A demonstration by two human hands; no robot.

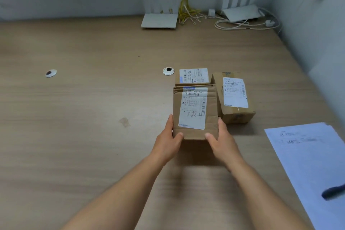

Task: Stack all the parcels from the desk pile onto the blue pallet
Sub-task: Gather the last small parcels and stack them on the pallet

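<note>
Three brown cardboard parcels with white shipping labels sit together on the wooden desk point(93, 117). The nearest parcel point(195, 112) is held from both sides: my left hand point(168, 140) grips its left side and my right hand point(221, 140) grips its right side, thumbs on its near face. A smaller parcel point(193, 76) lies just behind it. A third parcel point(234, 97) lies to its right, close beside my right hand. The blue pallet is out of view.
White sheets of paper point(308, 155) with a dark pen point(334, 192) lie at the right front. Two white routers point(160, 18) point(240, 13), yellow and white cables point(188, 13) line the back wall. Two cable grommets point(168, 71) point(51, 73) sit in the desk.
</note>
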